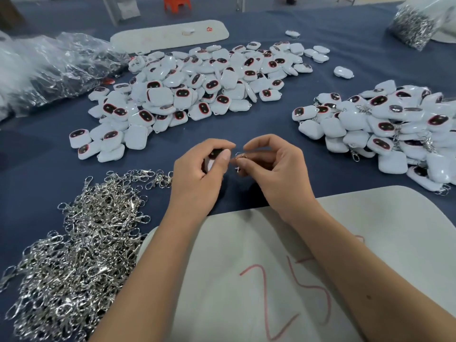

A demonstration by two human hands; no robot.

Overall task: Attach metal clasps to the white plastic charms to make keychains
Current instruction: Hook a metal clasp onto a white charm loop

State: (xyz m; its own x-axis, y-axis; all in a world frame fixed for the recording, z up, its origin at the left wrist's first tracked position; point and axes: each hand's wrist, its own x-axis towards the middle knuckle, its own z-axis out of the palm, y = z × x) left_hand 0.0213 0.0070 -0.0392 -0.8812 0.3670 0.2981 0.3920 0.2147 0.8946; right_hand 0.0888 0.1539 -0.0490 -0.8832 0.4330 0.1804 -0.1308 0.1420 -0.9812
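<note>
My left hand [199, 174] grips a white plastic charm [212, 161] with a dark face; the fingers hide most of it. My right hand [274, 166] pinches a small metal clasp [240, 159] by its ring, right beside the charm. Both hands hover over the blue table near its front. A big heap of loose charms [197, 90] lies behind the hands. A heap of silver clasps [79, 243] lies at the front left. On the right sits a pile of charms with clasps on them [385, 129].
A white board [370, 243] marked with red numbers lies under my forearms. Another white board [170, 34] lies at the back. Clear plastic bags [49, 67] are bunched at the left, and a bag of clasps [414, 25] stands at the back right.
</note>
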